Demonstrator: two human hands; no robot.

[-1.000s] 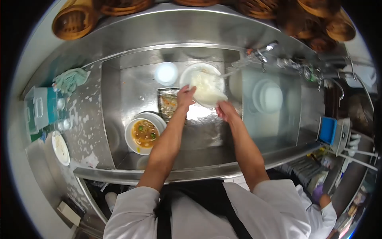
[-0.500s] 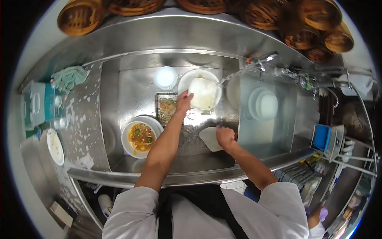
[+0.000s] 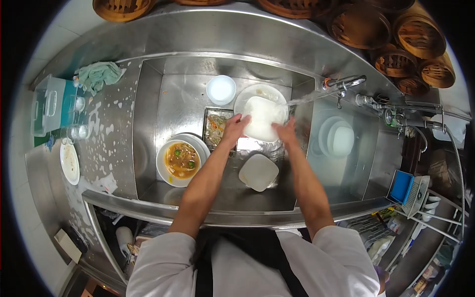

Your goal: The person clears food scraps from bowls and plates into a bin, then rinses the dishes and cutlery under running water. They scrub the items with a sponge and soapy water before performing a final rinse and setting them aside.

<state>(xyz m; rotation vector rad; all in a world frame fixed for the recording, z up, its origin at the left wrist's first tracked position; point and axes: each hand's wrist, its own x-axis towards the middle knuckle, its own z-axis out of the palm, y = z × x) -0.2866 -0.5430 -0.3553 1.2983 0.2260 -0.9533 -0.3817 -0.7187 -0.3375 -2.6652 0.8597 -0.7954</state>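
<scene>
My left hand (image 3: 235, 130) is closed on the left edge of a white square plate (image 3: 263, 118). On its right edge my right hand (image 3: 286, 132) also grips. Water from the tap (image 3: 346, 83) streams onto this plate. A larger round white plate (image 3: 241, 101) lies behind and partly under it. Nearer me, a second square white dish (image 3: 259, 172) rests on the sink floor, touched by neither hand. Left of my left hand is a drain strainer (image 3: 213, 131) full of food scraps. A bowl of orange-brown soup (image 3: 181, 159) stands at lower left, on another white dish.
A small white bowl (image 3: 221, 90) sits at the sink's back. White dishes (image 3: 341, 141) lie under cloudy water in the right basin. On the left counter are a green cloth (image 3: 100, 76), glasses (image 3: 77, 132), a clear bin (image 3: 49, 108) and an oval plate (image 3: 70, 163). Bamboo steamers (image 3: 358, 25) line the shelf above.
My right hand has left the nearer square dish and moved up to the right edge of the rinsed square plate. My left hand keeps its hold. The whole view has shifted slightly.
</scene>
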